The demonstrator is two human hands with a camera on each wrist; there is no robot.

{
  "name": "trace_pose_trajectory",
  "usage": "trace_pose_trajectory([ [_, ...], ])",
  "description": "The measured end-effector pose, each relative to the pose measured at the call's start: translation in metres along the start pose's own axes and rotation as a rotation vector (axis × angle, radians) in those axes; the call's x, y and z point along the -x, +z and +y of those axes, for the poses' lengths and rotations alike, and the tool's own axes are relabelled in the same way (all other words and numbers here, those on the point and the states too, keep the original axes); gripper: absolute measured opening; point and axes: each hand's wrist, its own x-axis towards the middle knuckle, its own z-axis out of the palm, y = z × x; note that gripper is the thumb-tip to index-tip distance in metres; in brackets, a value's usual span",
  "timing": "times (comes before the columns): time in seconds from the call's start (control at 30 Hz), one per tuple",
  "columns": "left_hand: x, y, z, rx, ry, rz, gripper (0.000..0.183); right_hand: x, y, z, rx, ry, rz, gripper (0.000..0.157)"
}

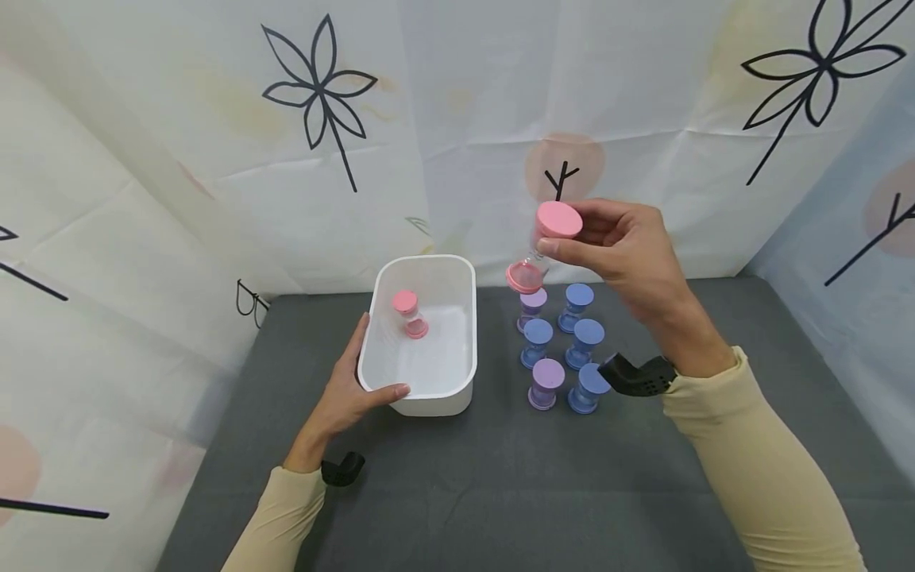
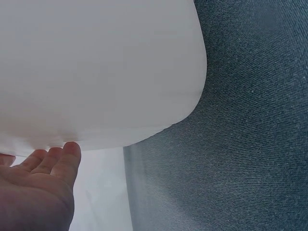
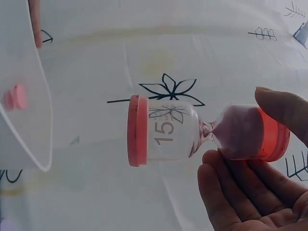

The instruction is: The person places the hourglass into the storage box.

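Note:
My right hand (image 1: 632,250) holds a pink-capped hourglass (image 1: 557,220) up in the air, tilted, thumb against fingers. In the right wrist view this hourglass (image 3: 173,130) shows a "15" on its clear glass, with dark sand in the bulb nearer the palm. My left hand (image 1: 350,397) rests against the near left corner of a white plastic bin (image 1: 366,365), thumb by the front rim and straight fingers along the left side. Its fingertips (image 2: 71,149) touch the wall in the left wrist view. Another pink hourglass (image 1: 405,303) stands inside the bin.
Right of the bin, two rows of hourglasses stand on the dark grey table (image 1: 457,492): purple ones (image 1: 547,373) and several blue ones (image 1: 588,334), below my right hand. A patterned white cloth (image 1: 457,103) hangs behind the table and along its sides.

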Motion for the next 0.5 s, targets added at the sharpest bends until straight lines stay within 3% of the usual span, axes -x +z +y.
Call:
trace_pose_trajectory([
  [0.33, 0.0, 0.0, -0.001, -0.001, -0.01, 0.008, 0.118, -0.016, 0.036, 0.031, -0.114, 0.063, -0.035, 0.037],
  [0.5, 0.0, 0.0, -0.001, 0.006, -0.007, 0.006, 0.119, -0.025, 0.054, 0.045, -0.118, 0.095, -0.019, 0.037],
])
